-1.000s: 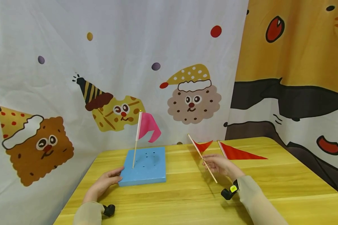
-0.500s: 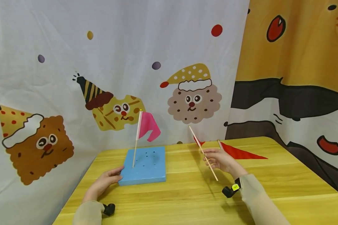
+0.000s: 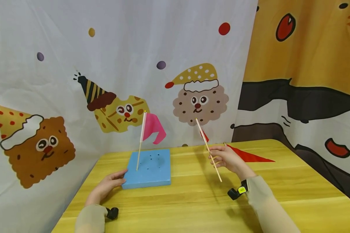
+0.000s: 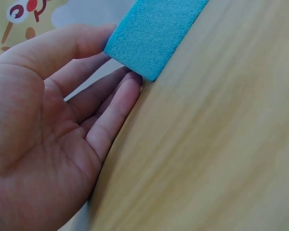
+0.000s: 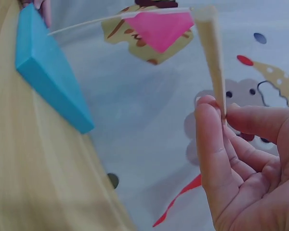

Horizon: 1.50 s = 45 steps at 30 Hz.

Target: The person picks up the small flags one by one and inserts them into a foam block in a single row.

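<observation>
My left hand (image 3: pixel 106 187) rests its fairly straight fingertips against the left side of a blue foam block (image 3: pixel 147 180). The left wrist view shows the fingers meeting the end of the block (image 4: pixel 156 41) close to the tabletop. A pink flag (image 3: pixel 152 128) on a thin wooden stick stands in the block, leaning slightly right; several small holes show in the top. To the right of the block, my right hand (image 3: pixel 228 160) pinches the stick of a small red flag (image 3: pixel 204 136) between thumb and fingers. That stick slants in the air, its lower end above the table.
Another red pointed flag (image 3: pixel 250 154) lies at the back right of the wooden table (image 3: pixel 175 210), its stick partly hidden behind my right hand. A printed cartoon curtain (image 3: pixel 128 38) hangs just behind the table's far edge.
The red flag in my right hand has risen and tilted more upright, and its cloth shows narrower. My left hand stays at the block. The head view has shifted slightly.
</observation>
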Tool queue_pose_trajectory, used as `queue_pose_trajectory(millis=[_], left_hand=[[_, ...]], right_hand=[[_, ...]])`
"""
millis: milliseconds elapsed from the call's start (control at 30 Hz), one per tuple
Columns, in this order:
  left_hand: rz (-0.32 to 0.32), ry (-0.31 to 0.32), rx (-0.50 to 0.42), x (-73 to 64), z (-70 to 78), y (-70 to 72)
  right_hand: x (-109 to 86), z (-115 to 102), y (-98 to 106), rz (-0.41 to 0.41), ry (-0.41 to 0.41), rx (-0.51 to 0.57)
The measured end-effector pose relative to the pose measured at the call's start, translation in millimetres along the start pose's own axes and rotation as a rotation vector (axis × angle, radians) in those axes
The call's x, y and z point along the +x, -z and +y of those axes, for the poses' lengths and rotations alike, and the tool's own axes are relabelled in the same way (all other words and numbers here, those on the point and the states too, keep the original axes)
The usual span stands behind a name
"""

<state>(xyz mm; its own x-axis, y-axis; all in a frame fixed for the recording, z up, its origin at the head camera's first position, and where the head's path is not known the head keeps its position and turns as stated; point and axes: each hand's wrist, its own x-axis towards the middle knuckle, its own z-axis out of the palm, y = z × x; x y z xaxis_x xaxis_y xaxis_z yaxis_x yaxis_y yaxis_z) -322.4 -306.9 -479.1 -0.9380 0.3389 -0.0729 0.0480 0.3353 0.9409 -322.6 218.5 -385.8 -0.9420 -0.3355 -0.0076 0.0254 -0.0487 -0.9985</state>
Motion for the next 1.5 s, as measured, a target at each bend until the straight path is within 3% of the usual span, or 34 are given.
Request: queue_pose_trajectory(millis=[267,567,1033,1500], left_hand=[[0.004,-0.018,-0.026,-3.0,-0.4,1.1],[0.001,0.015,-0.04,-6.3,1.3,1.8],[-0.017,-0.012,-0.03,-8.2,0.8,1.2],[0.005,-0.038,0.0,-4.5,3.2,-0.7]], right_hand=[[5.2,-22.3,-16.8,0.009,0.023,-0.037],[12.9,-31.5,-27.9,0.018,0.061,-0.075],[34.5,-6.7,-68.9,0.02,0.042,-0.081],[64.5,7.4,-117.6,0.02,0.115,-0.037]])
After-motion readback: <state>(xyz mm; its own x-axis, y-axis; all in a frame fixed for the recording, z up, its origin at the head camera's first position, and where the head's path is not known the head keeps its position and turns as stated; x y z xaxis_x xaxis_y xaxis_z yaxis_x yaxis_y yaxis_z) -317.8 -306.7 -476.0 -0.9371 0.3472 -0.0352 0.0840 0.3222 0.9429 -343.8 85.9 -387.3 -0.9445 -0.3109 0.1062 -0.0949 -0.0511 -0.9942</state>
